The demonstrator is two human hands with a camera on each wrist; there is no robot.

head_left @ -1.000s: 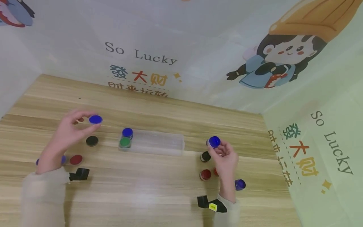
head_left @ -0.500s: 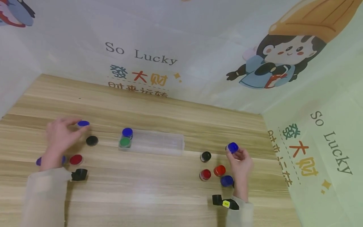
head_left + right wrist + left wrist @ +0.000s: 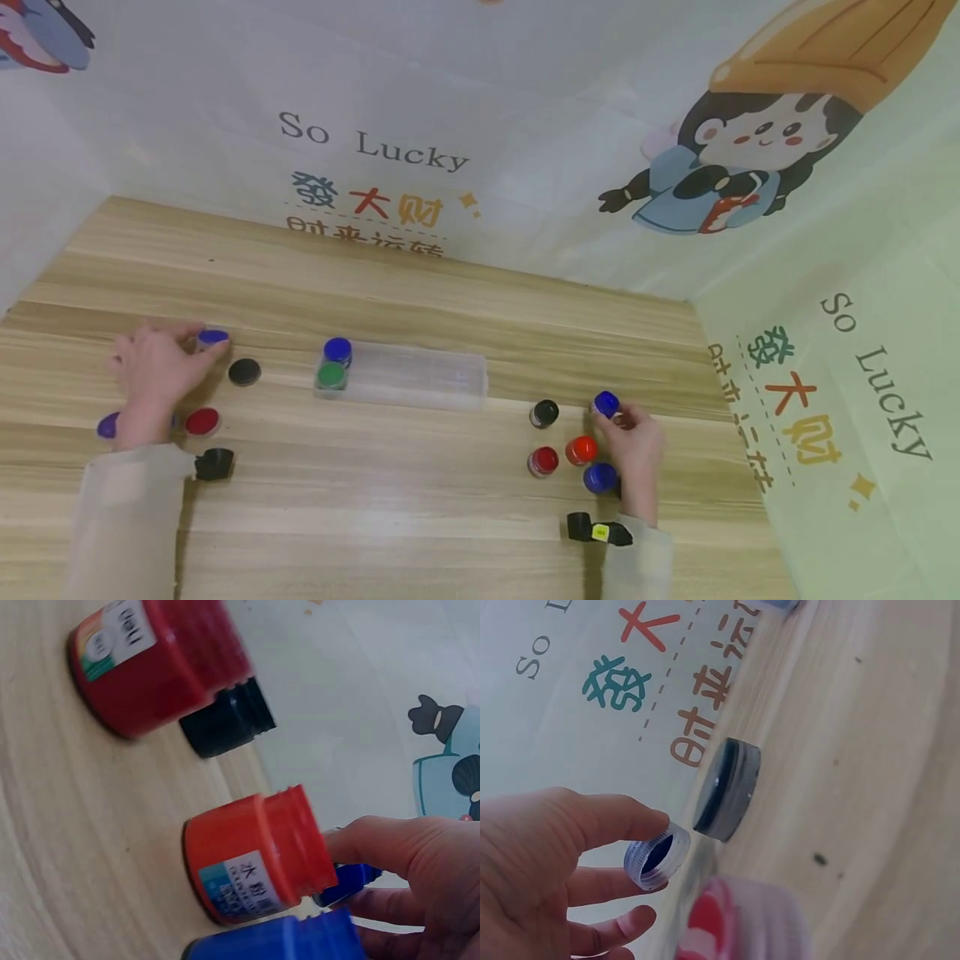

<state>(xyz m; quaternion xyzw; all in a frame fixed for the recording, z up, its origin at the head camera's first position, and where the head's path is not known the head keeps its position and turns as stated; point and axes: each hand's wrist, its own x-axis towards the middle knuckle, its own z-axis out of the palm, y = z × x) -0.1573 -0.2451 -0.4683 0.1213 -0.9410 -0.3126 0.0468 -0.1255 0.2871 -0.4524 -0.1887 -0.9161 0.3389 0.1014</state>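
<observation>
My left hand (image 3: 159, 367) pinches a blue jar lid (image 3: 213, 337) between thumb and fingers. In the left wrist view the lid's clear, ridged rim (image 3: 676, 859) faces outward. Near it on the table lie a black lid (image 3: 244, 372), a red lid (image 3: 202, 422) and a blue lid (image 3: 108, 426), partly hidden by the wrist. My right hand (image 3: 636, 446) grips a lidless blue paint jar (image 3: 606, 403) low at the table; whether it touches the wood I cannot tell. Close by stand lidless paint jars: black (image 3: 544, 414), dark red (image 3: 543, 462), orange-red (image 3: 247, 862) and blue (image 3: 600, 478).
A clear plastic box (image 3: 412, 379) lies mid-table. At its left end are a blue-topped jar (image 3: 337, 351) and a green-topped jar (image 3: 332, 376). Printed sheets (image 3: 525, 167) rise behind the table (image 3: 390, 500) and along its right side.
Both hands have moved apart and lower. The left carried the blue lid leftward; the right took the blue jar rightward and down, uncovering the orange-red jar.
</observation>
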